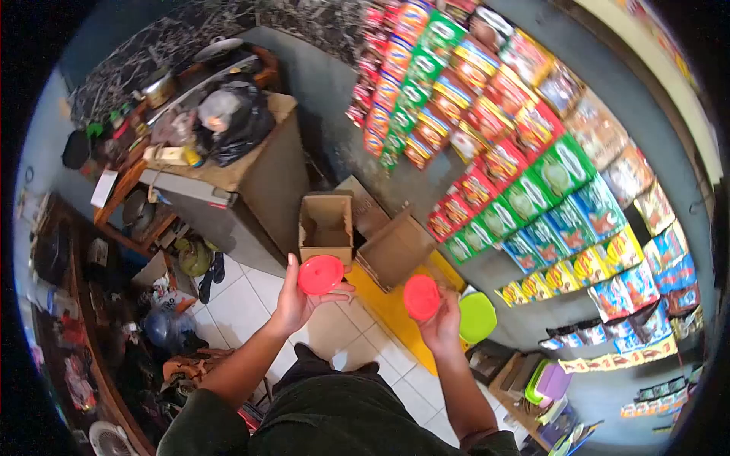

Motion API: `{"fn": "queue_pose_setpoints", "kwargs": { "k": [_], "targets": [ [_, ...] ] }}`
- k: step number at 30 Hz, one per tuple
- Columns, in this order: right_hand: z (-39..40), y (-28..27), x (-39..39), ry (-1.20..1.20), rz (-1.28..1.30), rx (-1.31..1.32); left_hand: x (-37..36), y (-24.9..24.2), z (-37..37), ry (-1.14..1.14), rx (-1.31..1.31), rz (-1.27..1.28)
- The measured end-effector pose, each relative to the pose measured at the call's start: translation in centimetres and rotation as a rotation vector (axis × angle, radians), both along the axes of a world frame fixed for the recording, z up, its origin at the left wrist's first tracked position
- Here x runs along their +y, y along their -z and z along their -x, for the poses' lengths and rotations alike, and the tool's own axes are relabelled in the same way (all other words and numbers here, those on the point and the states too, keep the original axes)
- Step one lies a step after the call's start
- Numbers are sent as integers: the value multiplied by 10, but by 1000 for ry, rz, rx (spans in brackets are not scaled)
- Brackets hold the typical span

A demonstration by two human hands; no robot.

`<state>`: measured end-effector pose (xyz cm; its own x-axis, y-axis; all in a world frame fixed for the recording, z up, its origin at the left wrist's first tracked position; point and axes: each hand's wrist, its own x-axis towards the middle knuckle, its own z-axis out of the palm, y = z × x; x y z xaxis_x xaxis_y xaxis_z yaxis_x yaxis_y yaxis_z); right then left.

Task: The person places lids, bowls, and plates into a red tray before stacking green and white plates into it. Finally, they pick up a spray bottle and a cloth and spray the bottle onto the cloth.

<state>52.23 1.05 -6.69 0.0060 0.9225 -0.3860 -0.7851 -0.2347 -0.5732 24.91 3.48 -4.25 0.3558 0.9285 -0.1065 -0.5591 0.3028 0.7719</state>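
My left hand [293,305] supports a round red plastic lid [320,274], with the thumb up at its left edge and the fingers reaching out underneath. A small round red plastic container [422,297] is gripped in my right hand [443,325], its fingers partly hidden behind it. The two red pieces are apart, both held above the floor in front of my body. Just right of my right hand, a light green plastic container or lid [477,318] is near the yellow surface [399,323].
Two open cardboard boxes [327,247] [399,247] are ahead of me. A grey fridge [228,220] stands on the left, with a black plastic bag [247,125] on top. Sachet strips [525,201] hang along the right wall. Stacked plastic containers [549,381] sit at lower right.
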Motion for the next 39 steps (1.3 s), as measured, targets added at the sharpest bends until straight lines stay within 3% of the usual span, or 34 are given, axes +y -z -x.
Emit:
{"fn": "queue_pose_setpoints", "kwargs": {
  "k": [6, 10, 13, 16, 25, 31, 39],
  "targets": [
    [122, -26, 43, -277, 24, 178, -20, -17, 104, -292, -48, -73],
    [185, -35, 65, -397, 90, 55, -37, -16, 163, -485, -43, -101],
    [214, -25, 86, -603, 24, 180, -46, -16, 198, -613, -40, -98],
    [248, -28, 97, -618, 118, 142, -55, -12, 221, -702, -49, -91],
    [337, -45, 141, -940, 52, 27, -67, -18, 236, -1056, 26, -86],
    [385, -49, 170, -1289, -30, -5, -72, -19, 221, -1360, 64, -85],
    [445, -42, 134, -1712, -112, -55, -117, -14, 191, -1712, 82, -78]
  ]
}}
